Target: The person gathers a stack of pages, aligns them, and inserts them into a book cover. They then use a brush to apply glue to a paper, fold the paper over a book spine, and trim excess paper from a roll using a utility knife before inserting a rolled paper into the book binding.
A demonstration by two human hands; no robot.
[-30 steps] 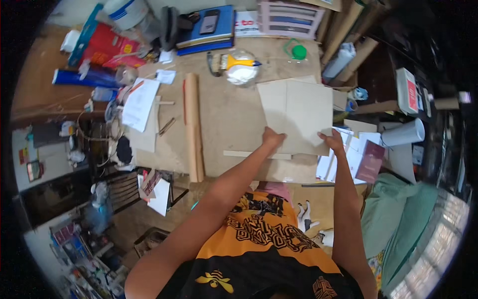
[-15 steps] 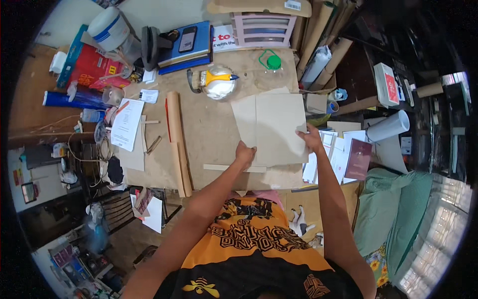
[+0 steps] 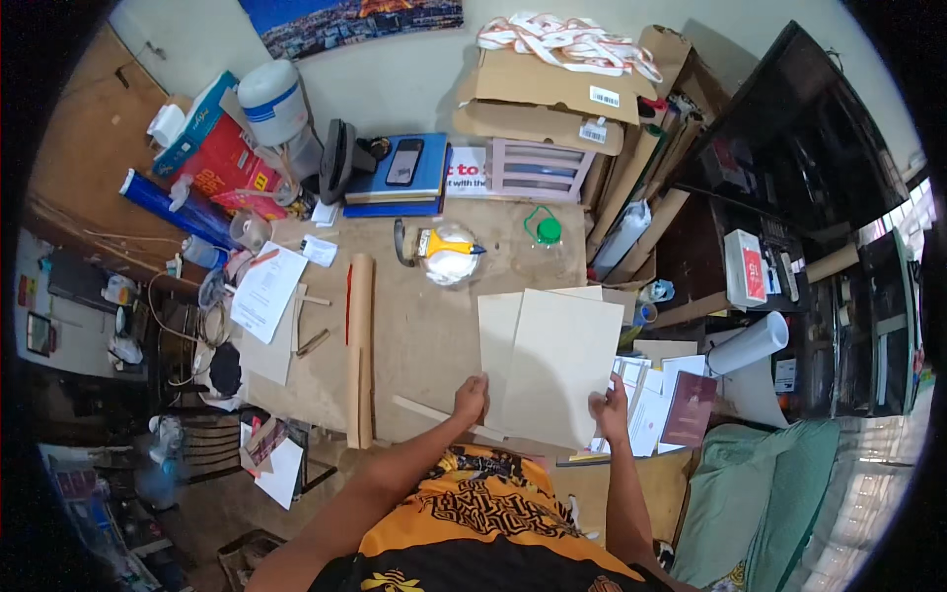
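Flat beige cardboard sheets (image 3: 562, 370) overlap in a loose stack at the table's front right, the upper one slightly askew over those beneath. At the stack's left edge, my left hand (image 3: 472, 399) is closed with its thumb on top. My right hand (image 3: 611, 407) pinches the opposite edge near the lower right corner. A narrow cardboard strip (image 3: 424, 412) lies by my left hand, partly hidden under the wrist. Beyond the sheets stands a tub of white paste (image 3: 452, 268), with a yellow-handled brush (image 3: 449, 245) resting across it.
A brown paper roll (image 3: 361, 345) lies upright along the table's left part. Printed papers (image 3: 268, 291) are farther left. Behind are blue books (image 3: 424, 178) with a phone (image 3: 404, 162) and a green-capped clear container (image 3: 546, 233). A maroon booklet (image 3: 689, 409) lies at right.
The view has tilted up, so the table sits lower in the picture. My hands have drawn the cardboard sheets nearer the front edge, and the upper sheet has turned slightly. The strip is more slanted.
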